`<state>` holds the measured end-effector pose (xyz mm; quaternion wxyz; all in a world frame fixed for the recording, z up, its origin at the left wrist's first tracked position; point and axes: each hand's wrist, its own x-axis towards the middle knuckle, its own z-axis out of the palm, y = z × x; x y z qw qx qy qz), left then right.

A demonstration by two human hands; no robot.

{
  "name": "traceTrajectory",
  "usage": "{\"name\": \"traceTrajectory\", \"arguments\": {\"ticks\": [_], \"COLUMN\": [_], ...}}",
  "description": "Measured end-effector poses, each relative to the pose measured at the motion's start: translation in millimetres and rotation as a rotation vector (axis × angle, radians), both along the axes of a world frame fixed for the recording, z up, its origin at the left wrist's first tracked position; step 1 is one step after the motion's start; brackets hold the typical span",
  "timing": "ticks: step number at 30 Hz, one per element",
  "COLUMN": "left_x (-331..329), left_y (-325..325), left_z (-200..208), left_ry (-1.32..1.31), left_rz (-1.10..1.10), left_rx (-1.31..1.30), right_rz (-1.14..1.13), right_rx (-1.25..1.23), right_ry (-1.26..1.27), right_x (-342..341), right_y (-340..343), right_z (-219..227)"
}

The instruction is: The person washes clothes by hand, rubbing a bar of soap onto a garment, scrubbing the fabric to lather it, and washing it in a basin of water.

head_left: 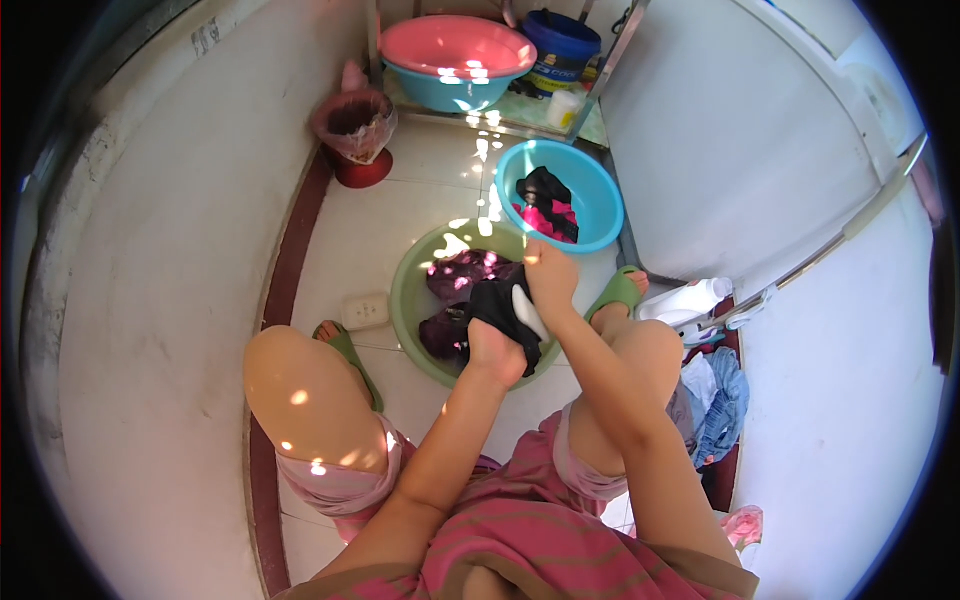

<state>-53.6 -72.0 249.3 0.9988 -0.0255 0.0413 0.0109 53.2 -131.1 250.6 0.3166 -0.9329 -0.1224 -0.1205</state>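
I squat over a green basin [410, 290] on the tiled floor, with dark purple clothes [455, 275] lying in it. My left hand [497, 352] grips a black garment [490, 305] at the basin's near side. My right hand [550, 275] holds a white brush [527, 310] pressed against that black garment. Just beyond stands a blue basin [600, 195] holding black and pink clothes [547, 205].
A pink basin [455, 45] stacked on a blue one sits on a low shelf at the back, beside a dark blue bucket [560, 45]. A bin with a pink bag [352, 125] stands left. A soap bar [365, 310], a white bottle [690, 298] and crumpled denim [720, 400] lie nearby.
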Motion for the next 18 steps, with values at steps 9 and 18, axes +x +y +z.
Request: {"name": "traceTrajectory", "arguments": {"ticks": [9, 18], "left_x": [-1.4, -3.8], "left_y": [38.8, 21.5], "left_z": [-54.8, 6.8], "left_ry": [-0.715, 0.146], "left_rz": [0.189, 0.093], "left_rx": [0.036, 0.116], "right_rz": [0.493, 0.161], "right_rx": [-0.103, 0.055], "right_ry": [-0.036, 0.148], "right_x": [-100.2, -49.7], "right_y": [36.6, 23.6], "right_z": [27.8, 10.3]}}
